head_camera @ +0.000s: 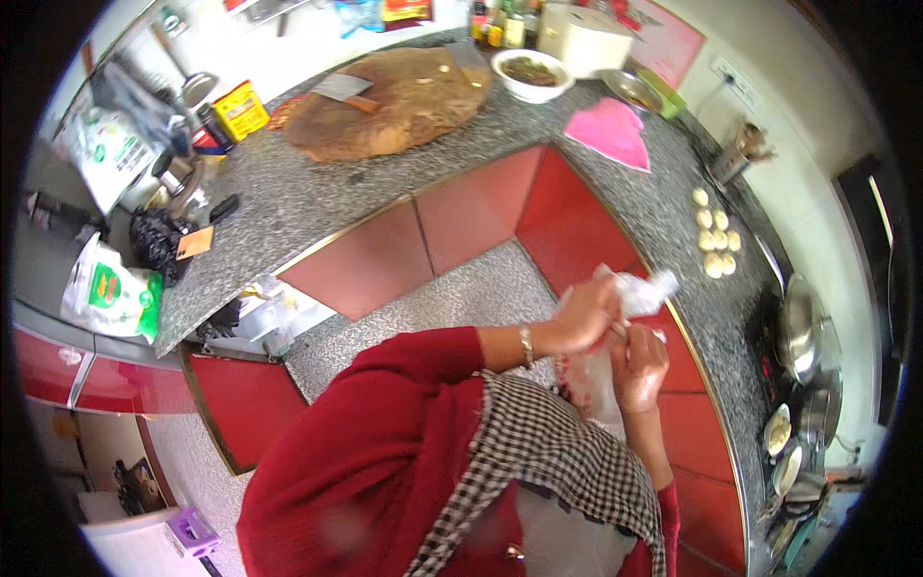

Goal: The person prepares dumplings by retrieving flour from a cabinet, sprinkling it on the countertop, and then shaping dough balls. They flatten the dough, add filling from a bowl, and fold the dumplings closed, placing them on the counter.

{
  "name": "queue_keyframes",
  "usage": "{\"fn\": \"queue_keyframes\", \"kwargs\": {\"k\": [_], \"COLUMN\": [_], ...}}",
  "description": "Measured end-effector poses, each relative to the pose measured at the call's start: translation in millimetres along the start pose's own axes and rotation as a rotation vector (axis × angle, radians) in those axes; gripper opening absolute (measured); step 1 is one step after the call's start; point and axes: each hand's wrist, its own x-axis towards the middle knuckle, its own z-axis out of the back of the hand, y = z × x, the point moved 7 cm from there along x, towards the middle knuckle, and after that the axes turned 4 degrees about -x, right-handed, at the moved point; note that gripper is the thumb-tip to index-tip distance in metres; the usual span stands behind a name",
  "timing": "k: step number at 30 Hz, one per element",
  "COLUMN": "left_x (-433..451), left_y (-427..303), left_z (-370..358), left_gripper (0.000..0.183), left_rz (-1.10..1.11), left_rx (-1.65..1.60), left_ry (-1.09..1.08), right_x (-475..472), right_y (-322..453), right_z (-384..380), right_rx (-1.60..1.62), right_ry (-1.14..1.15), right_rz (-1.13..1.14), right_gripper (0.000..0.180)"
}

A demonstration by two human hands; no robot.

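My left hand (588,317), with a bracelet at the wrist, is closed on the gathered neck of a translucent plastic bag (591,386) that bears red print. Just beside it, my right hand (640,368) pinches the same neck with bent fingers. A crumpled white end of the bag (645,292) sticks out beyond the hands, towards the counter edge. The bag's body hangs below, in front of my checked apron (555,433); its contents cannot be made out. Both hands are in the air before red cabinet doors (678,350).
Several pale dough balls (714,241) lie on the granite counter (670,195) at right, near a wok (800,328). A pink cloth (611,133) and a white bowl of dark greens (530,76) are farther back. A cleaver (345,90) rests on a round wooden chopping board (411,119).
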Motion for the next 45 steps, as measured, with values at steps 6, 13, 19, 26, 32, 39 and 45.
{"fn": "queue_keyframes", "kwargs": {"k": [6, 13, 19, 26, 32, 39, 45], "left_x": [22, 35, 48, 65, 89, 151, 222], "left_y": [10, 60, 24, 23, 33, 39, 58], "left_z": [1, -27, -47, -48, -35, -5, 16], "left_gripper": [0.022, 0.022, 0.027, 0.023, 0.026, 0.027, 0.017], "left_rz": [0.200, 0.285, 0.418, 0.296, 0.243, 0.143, -0.040], "left_rx": [-0.088, -0.058, -0.561, -0.264, -0.200, -0.348, -0.205], "left_ry": [-0.181, -0.214, -0.276, -0.319, -0.293, -0.329, 0.020], "right_x": [2, 37, 35, 56, 68, 123, 194], "right_y": [-64, -60, -113, -125, -145, -176, -237], "right_z": [-16, 9, 14, 21, -4, -21, -59], "right_rx": [0.415, 0.116, 0.780, 0.460, 0.894, 1.833, 1.661], "right_ry": [-0.012, 0.134, 0.054, 0.129, 0.222, -0.005, -0.154], "right_rz": [-0.235, 0.353, 0.041, 0.173, 0.038, -0.414, -0.589], "right_gripper": [0.021, 0.029, 0.022, 0.018, 0.007, 0.013, 0.011]}}
